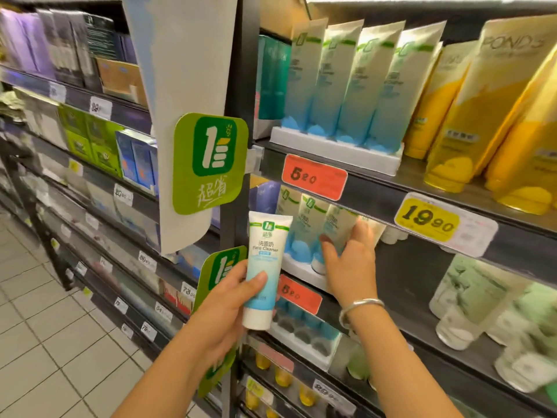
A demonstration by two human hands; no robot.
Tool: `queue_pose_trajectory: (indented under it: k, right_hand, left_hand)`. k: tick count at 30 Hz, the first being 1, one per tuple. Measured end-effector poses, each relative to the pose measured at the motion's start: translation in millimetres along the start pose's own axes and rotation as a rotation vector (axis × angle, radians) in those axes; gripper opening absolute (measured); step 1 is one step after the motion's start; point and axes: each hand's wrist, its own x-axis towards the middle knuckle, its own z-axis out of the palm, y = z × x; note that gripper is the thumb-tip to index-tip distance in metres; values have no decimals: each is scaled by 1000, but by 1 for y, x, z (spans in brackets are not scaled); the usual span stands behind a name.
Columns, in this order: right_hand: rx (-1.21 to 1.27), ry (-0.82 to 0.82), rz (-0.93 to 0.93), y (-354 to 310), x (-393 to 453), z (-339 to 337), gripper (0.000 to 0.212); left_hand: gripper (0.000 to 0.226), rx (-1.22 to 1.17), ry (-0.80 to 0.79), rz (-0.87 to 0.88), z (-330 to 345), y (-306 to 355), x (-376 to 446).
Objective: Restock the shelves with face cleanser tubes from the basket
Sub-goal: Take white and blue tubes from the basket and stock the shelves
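My left hand [230, 300] grips a white and light-blue face cleanser tube [265, 260], cap down, in front of the shelf upright. My right hand [351, 260], with a silver bangle on the wrist, reaches into the middle shelf and holds another tube [336, 227] standing over the white display tray [301, 271]. Two more matching tubes [306, 224] stand in that tray to its left. The basket is out of view.
The upper shelf holds a row of larger matching tubes [346, 82] and yellow tubes [470, 110]. Red [313, 176] and yellow [428, 220] price tags line the shelf edges. A green sign [209, 162] juts from the upright. A partly filled tray [301, 330] sits one shelf below; green-white tubes [488, 318] to the right.
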Motion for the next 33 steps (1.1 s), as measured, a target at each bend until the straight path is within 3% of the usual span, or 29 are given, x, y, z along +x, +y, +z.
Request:
queue_pose_trajectory:
  k: [11, 14, 16, 19, 22, 25, 28, 33]
  right_hand:
    - [-97, 26, 127, -8, -14, -6, 47]
    - [52, 52, 128, -10, -26, -23, 28]
    - [219, -72, 191, -10, -33, -35, 15]
    - [470, -227, 314, -7, -41, -49, 19]
    - [610, -155, 355, -2, -43, -60, 28]
    - [615, -38, 287, 1, -37, -72, 26]
    - [472, 60, 173, 3, -32, -78, 28]
    - [413, 175, 120, 6, -24, -80, 23]
  left_hand:
    - [49, -20, -192, -48, 0, 1, 11]
    - [49, -1, -241, -70, 12, 0, 19]
    - [50, 69, -270, -88, 23, -3, 26]
    - [52, 224, -292, -113, 39, -7, 38]
    - [39, 345, -317, -97, 56, -9, 48]
    - [32, 496, -267, 20, 73, -11, 56]
    - [29, 696, -163, 266, 88, -13, 59]
    - [38, 779, -48, 494, 106, -18, 61]
